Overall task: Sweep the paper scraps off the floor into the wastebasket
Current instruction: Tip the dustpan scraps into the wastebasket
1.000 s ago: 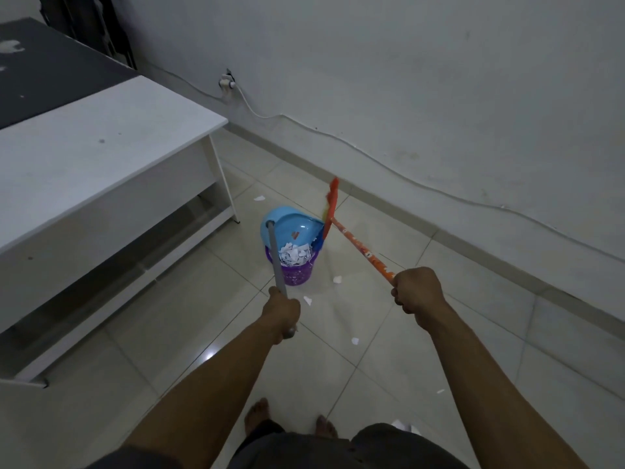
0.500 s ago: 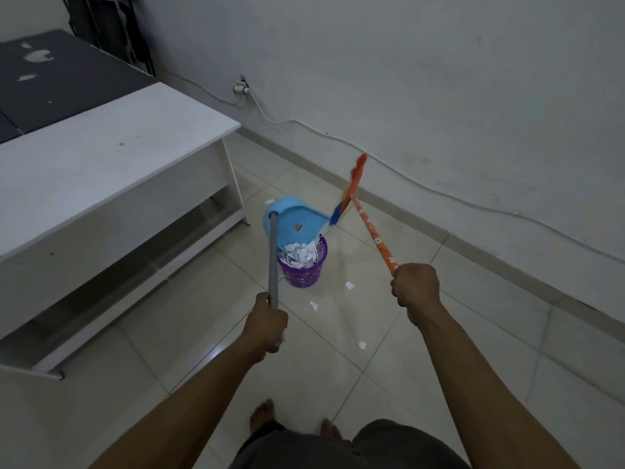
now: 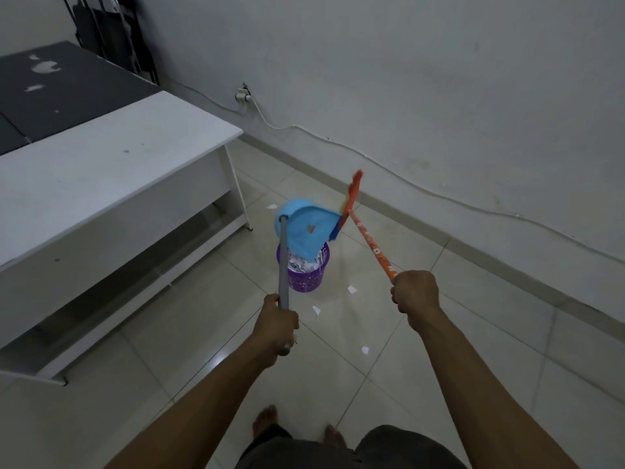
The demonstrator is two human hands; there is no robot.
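My left hand grips the grey handle of a blue dustpan, which is tilted above the purple wastebasket. White paper scraps fill the basket. My right hand grips the orange broom handle; the broom's orange head is raised beside the dustpan's right edge. Loose paper scraps lie on the tiles: one right of the basket, one in front of it, one nearer to me, and another behind the dustpan.
A white desk with a lower shelf stands at the left, its corner leg close to the basket. A white cable runs along the wall from a plug. My bare feet stand on the tiled floor.
The dustpan has risen and tipped further over the basket. The broom head has swung up and to the right. My left hand has drawn back toward me.
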